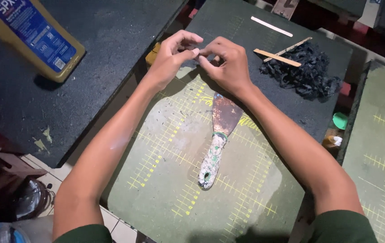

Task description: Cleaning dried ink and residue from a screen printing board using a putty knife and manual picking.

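Both hands meet over the far end of the green mat (165,189). The left hand (171,57) and right hand (229,63) pinch fingertips together around something too small to make out, wrists bent inward, forearms angling in from the near corners. Just beneath the right wrist lies a rusty scraper (217,135), handle toward the person. Farther right sit black shreds (307,72) and wooden sticks (277,57); a yellow bottle (30,38) lies on the left board.

3 sticks (271,26), 1 scraper (217,139), 1 bottle (30,33)
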